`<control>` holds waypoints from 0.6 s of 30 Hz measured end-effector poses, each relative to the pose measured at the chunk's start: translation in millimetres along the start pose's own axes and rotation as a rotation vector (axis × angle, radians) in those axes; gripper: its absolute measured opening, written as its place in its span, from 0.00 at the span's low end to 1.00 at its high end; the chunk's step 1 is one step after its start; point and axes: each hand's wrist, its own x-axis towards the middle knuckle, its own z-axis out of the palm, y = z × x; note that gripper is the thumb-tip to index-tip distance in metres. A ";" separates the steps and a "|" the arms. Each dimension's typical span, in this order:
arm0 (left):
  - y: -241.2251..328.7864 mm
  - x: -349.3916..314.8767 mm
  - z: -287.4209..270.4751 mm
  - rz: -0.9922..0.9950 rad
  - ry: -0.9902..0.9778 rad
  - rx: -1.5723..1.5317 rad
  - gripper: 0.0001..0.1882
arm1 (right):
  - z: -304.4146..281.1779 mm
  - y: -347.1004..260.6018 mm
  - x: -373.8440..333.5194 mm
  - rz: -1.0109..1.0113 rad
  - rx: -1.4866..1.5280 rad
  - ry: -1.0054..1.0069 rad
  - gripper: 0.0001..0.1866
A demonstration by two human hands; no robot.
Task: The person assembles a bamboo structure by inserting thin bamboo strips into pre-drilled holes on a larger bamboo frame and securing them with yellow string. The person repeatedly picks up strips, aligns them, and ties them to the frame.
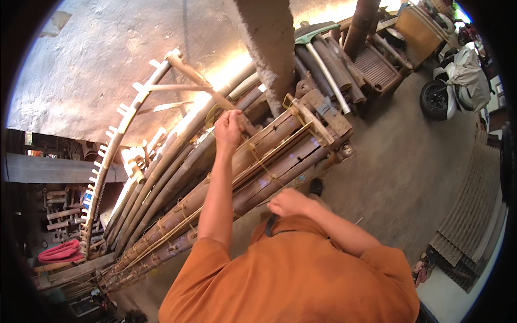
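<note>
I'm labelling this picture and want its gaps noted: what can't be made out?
- Head view: whether the left hand holds anything; its own fist hides the palm.
- Head view: what, if anything, is in the right hand; its closed shape hides it.
- Head view: much of the motorbike, under a grey cover.

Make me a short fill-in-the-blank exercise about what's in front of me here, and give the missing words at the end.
1. The person's shirt is ____ in colour.
2. Of the left hand and the right hand, the one closer to the shirt is the ____ hand.
3. The thin cord across the bamboo poles is ____ in colour.
4. The corrugated sheets lie toward the picture's ____ edge.

Missing words: orange; right; yellow; right.
</note>
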 end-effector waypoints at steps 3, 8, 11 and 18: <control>-119.9 10.1 -16.2 -0.058 -0.104 0.794 0.18 | -18.9 -10.4 -17.2 0.001 0.118 0.015 0.15; 14.3 15.9 46.4 -0.088 -0.328 1.152 0.18 | -49.0 118.9 -63.5 0.564 0.575 0.623 0.13; 16.1 -27.8 104.2 0.016 -0.481 0.924 0.18 | -115.4 54.2 -53.0 0.620 1.971 1.219 0.11; 0.2 -72.0 167.3 -0.018 -0.304 0.878 0.15 | -154.5 -64.3 53.3 0.071 0.057 0.440 0.21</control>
